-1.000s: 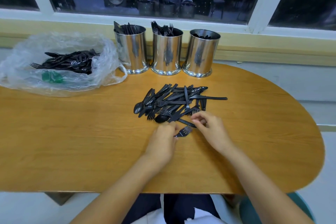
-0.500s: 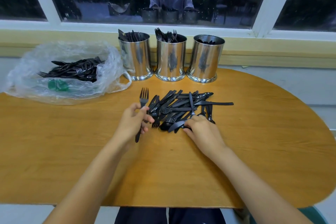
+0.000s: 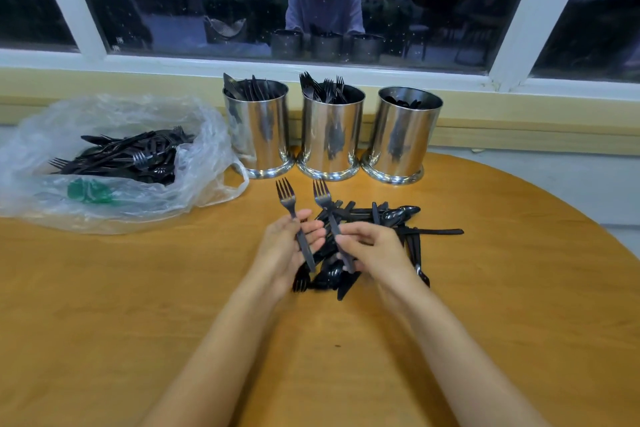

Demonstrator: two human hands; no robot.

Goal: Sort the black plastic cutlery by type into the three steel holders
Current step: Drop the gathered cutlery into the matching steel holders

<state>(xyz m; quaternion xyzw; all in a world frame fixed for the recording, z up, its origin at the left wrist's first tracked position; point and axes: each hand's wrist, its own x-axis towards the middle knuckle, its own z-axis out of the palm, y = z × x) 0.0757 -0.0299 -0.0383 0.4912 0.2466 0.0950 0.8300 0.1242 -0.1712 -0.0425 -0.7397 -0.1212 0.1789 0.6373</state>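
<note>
Partly hidden under both hands, the cutlery pile can't be counted; the left hand grips one fork, the right hand pinches a second fork. Three steel holders stand beyond them; the rightmost holder probably has spoons, barely visible. One plastic bag sits left of the left hand.

Head-worn camera looks forward and down, close over the table.
</note>
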